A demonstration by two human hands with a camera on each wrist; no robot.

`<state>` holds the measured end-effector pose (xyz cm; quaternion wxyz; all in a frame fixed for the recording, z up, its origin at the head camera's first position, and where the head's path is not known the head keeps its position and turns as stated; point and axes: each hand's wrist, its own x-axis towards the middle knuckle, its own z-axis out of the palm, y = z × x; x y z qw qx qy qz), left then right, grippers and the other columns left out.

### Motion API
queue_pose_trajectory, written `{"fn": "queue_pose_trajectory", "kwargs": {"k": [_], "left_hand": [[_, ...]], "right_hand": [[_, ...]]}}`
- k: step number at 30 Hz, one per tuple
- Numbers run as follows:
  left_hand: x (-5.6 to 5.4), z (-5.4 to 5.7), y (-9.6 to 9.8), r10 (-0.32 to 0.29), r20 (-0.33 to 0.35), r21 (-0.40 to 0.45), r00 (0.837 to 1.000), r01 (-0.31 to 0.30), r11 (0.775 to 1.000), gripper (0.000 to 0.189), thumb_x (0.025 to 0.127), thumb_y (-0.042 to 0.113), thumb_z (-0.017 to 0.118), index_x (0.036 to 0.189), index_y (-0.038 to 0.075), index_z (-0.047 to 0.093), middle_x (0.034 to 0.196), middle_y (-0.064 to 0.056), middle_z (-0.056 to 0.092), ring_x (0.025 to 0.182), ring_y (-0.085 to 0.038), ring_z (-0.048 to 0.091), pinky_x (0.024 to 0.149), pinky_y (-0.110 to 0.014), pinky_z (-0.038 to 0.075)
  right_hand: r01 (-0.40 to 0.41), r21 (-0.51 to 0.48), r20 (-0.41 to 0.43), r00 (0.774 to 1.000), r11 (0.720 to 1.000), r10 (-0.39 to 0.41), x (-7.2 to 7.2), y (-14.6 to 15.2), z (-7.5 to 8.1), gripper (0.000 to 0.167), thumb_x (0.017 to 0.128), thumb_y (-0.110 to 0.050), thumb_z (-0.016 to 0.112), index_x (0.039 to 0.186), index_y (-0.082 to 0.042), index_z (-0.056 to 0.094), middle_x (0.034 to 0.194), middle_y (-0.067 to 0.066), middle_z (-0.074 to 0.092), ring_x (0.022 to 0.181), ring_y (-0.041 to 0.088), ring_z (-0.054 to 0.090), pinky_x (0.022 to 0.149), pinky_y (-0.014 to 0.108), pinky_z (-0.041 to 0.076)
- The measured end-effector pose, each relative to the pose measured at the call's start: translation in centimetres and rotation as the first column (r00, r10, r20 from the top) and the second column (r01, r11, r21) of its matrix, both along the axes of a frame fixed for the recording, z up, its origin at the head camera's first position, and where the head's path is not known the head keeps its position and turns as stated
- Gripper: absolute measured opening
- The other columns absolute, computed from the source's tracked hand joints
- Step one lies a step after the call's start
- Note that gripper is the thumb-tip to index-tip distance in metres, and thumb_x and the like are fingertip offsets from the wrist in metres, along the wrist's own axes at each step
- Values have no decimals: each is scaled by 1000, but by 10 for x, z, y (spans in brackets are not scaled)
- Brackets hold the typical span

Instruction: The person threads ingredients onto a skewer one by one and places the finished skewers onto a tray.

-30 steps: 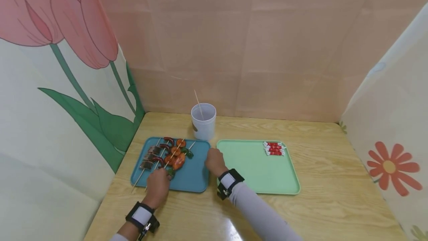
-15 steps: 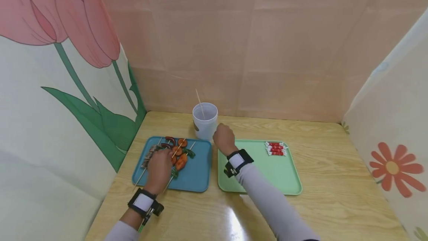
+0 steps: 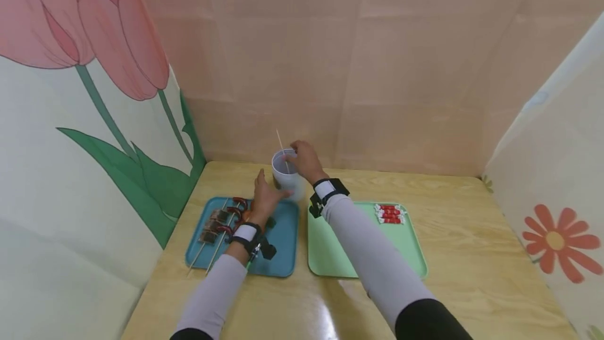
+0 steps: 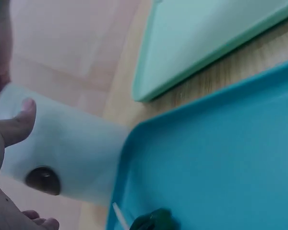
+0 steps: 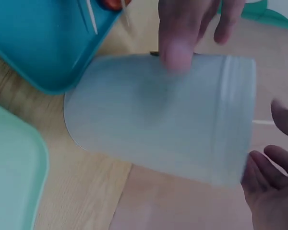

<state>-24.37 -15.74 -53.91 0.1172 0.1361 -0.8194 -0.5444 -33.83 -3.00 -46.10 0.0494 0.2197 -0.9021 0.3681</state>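
Observation:
A white plastic cup [image 3: 287,178] stands behind the two trays, with a thin wooden stick [image 3: 280,143] rising from its mouth. At the cup's front left, my left hand [image 3: 265,198] has its thumb and fingers spread; in the left wrist view its thumb [image 4: 21,123] passes in front of the cup's wall. Contact is hard to tell. My right hand [image 3: 308,161] hangs over the cup's rim at the right, its fingers apart on both sides of the stick in the right wrist view. Food skewers [image 3: 217,224] lie on the blue tray [image 3: 278,261], partly covered by my left arm.
A light green tray [image 3: 330,256] lies to the right of the blue one. Several red-and-white wrapped candies [image 3: 390,214] sit at its far right corner. A pinkish wall sheet [image 3: 401,93] rises just behind the table [image 3: 472,245].
My left hand has left the skewers and moved forward and right to the cup. My right hand has risen from between the trays to the cup's rim, and its fingers have opened out.

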Motion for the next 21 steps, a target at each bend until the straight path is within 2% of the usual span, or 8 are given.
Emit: {"fn": "queue_pose_trajectory", "kwargs": {"k": [3, 8, 10, 13, 17, 21], "left_hand": [[-8, -10, 4, 10, -1, -26, 1000, -10, 1000, 122, 68, 25, 96, 160, -1, 20, 160, -30, 33, 147, -44, 38, 121, -52, 33], [-16, -17, 8, 13, -138, -28, 990, -17, 999, 116, 65, 17, 97, 157, -1, 28, 153, -26, 46, 142, -39, 46, 119, -50, 36], [-18, -18, 11, 8, -182, -33, 983, -14, 999, 110, 67, 14, 95, 155, -2, 31, 149, -26, 49, 139, -40, 48, 117, -50, 39], [-19, -17, 14, 19, -198, -49, 980, -30, 998, 96, 72, 10, 89, 152, -3, 37, 143, -26, 51, 133, -40, 50, 113, -52, 42], [-21, -14, 16, 42, -222, -113, 974, -69, 991, 81, 71, 1, 83, 144, -2, 49, 132, -25, 58, 124, -39, 51, 107, -52, 45], [-24, -13, 18, 28, -261, -155, 965, -70, 985, 70, 70, -2, 79, 137, -4, 55, 125, -26, 61, 118, -40, 53, 103, -52, 47]], "right_hand": [[-43, 48, 5, 999, 998, 43, 2, -13, -7, 51, 95, -18, 72, 136, 7, 58, 134, 25, 64, 129, 38, 58, 114, 46, 44], [-25, 56, -6, 1000, 998, 25, 3, -30, -14, 51, 94, -18, 73, 137, 4, 57, 133, 27, 59, 125, 39, 58, 110, 46, 46], [-3, 45, 10, 1000, 999, 2, 4, -35, -16, 48, 94, -16, 73, 135, 5, 58, 131, 27, 59, 122, 39, 58, 107, 46, 48], [13, 57, 21, 1000, 998, -14, 7, -40, -19, 41, 96, -13, 69, 130, 7, 58, 125, 27, 63, 118, 40, 62, 103, 47, 51], [11, 51, -34, 999, 999, -9, 11, -43, -20, 31, 96, -7, 67, 122, 9, 59, 114, 26, 70, 110, 40, 68, 98, 47, 54], [22, 44, -100, 995, 999, -18, 14, -41, -20, 18, 96, -4, 66, 110, 7, 62, 103, 24, 73, 100, 38, 71, 90, 47, 56]]}}
